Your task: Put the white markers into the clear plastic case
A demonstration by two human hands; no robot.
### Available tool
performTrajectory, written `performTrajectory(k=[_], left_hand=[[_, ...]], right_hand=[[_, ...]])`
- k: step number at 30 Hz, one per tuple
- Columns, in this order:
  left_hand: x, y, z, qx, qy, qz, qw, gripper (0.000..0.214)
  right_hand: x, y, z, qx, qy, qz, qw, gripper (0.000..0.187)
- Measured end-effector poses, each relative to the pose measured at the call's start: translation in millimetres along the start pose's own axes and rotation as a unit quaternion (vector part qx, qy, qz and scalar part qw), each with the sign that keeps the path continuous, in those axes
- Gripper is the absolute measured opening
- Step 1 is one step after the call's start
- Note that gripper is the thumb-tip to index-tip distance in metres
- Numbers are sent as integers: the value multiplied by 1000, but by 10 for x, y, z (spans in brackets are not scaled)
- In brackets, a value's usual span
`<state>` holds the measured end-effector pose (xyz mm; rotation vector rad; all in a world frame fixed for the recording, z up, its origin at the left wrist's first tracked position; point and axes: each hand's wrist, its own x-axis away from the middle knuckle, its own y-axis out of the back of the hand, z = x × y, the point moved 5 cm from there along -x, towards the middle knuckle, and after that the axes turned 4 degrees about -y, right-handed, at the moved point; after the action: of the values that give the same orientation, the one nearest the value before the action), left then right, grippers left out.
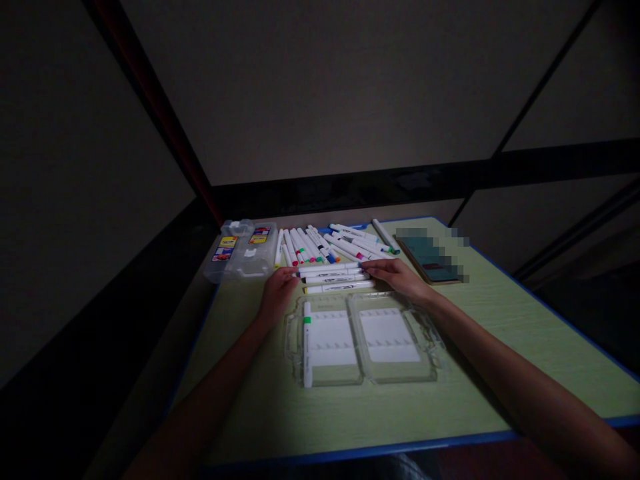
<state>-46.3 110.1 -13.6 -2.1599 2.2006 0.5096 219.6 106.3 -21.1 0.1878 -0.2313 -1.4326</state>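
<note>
One clear box (240,259) with stickers (259,235) sits by the far left corner of the bench (270,420). It looks shut, maybe put there to be out of the way; it is too dim to tell if it holds anything.

Next come the loose pens (303,245), spread along the far edge with their ends in many colors. They may lie flat like that so each one is easy to see and pick.

The left hand (279,290) is at the left ends of a row of pens (340,279), in the middle of the bench. Its fingers (290,271) are bent and nearly closed there. I cannot tell if they pinch a pen or only press on it.

Nearer the front edge lies a clear case, open flat (367,380). Its left half has one green pen (307,343) at the side and a white card (334,339). The right half has a white card (390,335) too.

The right hand (400,280) is at the right ends of the row, fingers just a bit apart, grip not clear. Maybe both hands keep the row straight.

Last, a flat green pad (419,252) lies beyond the right hand, partly blurred.
</note>
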Motion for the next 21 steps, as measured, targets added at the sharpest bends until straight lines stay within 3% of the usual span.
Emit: performTrajectory(k=[7,12,21], left_hand=[[24,39,-1,63,32,-30,997,18],[36,46,-15,121,21,-50,991,17],[36,20,-12,49,-26,-43,998,15]], right_hand=[[75,39,84,-43,18,-33,998,40],[119,-3,153,-58,33,-48,997,43],[102,46,133,27,46,-84,995,35]])
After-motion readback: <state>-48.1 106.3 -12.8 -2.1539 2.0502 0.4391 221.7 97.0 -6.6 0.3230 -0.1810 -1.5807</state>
